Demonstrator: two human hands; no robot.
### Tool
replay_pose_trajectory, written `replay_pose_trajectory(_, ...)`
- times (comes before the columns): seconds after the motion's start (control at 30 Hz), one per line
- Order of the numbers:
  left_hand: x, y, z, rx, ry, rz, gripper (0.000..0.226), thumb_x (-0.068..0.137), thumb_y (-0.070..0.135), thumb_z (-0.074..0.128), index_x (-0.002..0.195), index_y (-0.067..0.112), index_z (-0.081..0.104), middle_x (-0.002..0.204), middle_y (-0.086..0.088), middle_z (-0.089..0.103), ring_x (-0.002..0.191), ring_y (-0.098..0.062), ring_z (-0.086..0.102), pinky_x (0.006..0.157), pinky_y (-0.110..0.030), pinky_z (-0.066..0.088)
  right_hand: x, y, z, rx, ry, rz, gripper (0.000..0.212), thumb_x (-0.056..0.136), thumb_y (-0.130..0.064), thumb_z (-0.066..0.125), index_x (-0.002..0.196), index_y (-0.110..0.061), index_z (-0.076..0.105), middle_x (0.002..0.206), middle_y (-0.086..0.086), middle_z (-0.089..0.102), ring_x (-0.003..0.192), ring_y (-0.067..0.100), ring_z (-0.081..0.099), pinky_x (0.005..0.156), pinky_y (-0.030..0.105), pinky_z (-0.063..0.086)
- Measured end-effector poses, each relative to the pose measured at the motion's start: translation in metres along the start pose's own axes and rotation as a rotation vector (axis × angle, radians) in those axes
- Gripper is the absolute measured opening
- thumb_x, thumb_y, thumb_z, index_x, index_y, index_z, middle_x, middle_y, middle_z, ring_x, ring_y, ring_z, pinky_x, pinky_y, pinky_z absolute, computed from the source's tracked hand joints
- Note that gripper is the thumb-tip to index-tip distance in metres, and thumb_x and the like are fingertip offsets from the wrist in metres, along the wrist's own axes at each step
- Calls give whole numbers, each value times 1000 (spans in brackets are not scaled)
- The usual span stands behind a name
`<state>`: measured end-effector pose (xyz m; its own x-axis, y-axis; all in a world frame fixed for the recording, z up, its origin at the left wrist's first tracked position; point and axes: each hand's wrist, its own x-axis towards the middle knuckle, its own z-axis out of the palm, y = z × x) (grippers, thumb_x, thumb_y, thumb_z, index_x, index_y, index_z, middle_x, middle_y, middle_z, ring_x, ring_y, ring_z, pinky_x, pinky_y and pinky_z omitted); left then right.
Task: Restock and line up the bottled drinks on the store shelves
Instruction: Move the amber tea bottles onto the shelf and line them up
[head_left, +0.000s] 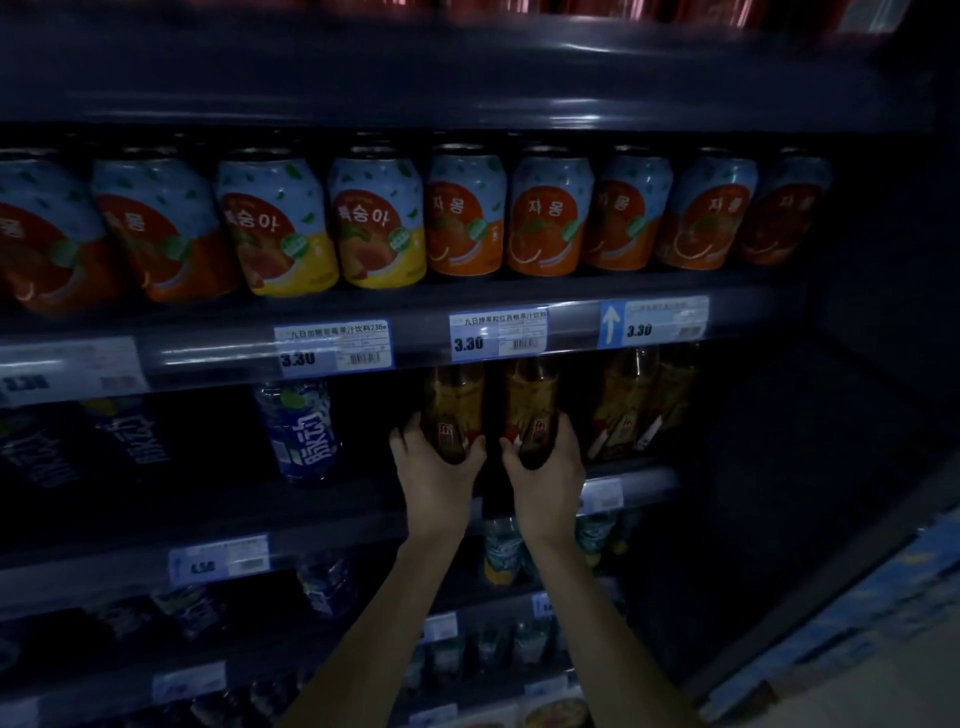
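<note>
Two brown tea bottles with yellow labels stand side by side on the second shelf. My left hand grips the base of the left tea bottle. My right hand grips the base of the right tea bottle. Both bottles are upright, their tops hidden behind the shelf rail. Two more of the same tea bottles stand just to the right. A blue-labelled bottle stands to the left, with a dark gap between it and my hands.
Fruit juice cans fill the shelf above, with price tags on its rail. More blue bottles sit at far left. Lower shelves hold small bottles. The shelf unit's dark side panel closes off the right.
</note>
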<state>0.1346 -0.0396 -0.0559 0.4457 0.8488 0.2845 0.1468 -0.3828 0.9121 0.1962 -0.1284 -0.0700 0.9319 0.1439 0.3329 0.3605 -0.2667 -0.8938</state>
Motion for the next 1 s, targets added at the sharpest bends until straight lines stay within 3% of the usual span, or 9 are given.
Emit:
replay_pose_trajectory(0.07,-1,-4,-5,9,-28,11,89,71,38,80,142,12,33,137,-9,37,120,-11,39,97,-23,34,-3,3,0,-33,15,-3,77,84,-37,72,146,-11,34,140,7,49,130,15,42,106,26,35)
replay_pose_trajectory(0.17,-2,-10,-12,50,-45,38,85,72,34,81,140,9,36,130,-7,42,118,-15,44,96,-23,36,-7,10,-1,-83,36,21,80,83,-40,72,146,-8,34,146,10,43,141,24,27,111,34,28)
replay_pose_trajectory(0.3,-4,-13,-15,102,-54,78,74,73,30,81,133,4,48,123,-8,50,115,-15,47,93,-15,34,-10,17,-2,-123,26,28,75,84,-39,71,144,-8,38,144,10,45,141,27,27,111,43,33)
replay_pose_trajectory(0.67,-9,-5,1,60,-32,15,77,72,33,81,132,3,44,121,-7,46,106,-13,49,88,-16,39,-7,21,2,-67,41,84,75,83,-42,71,143,-11,39,143,5,45,137,19,30,105,30,30)
replay_pose_trajectory(0.83,-10,-3,7,65,-38,33,75,73,33,81,128,-1,45,119,-12,46,111,-22,50,93,-27,45,-6,20,0,-32,51,83,70,82,-39,73,140,-12,43,139,7,49,133,23,37,106,46,41)
replay_pose_trajectory(1.0,-14,-10,4,98,-70,68,73,75,34,78,130,2,43,121,-10,46,111,-20,50,88,-23,42,-7,17,-3,-15,25,95,75,83,-38,72,145,-14,36,142,9,44,135,25,35,107,48,39)
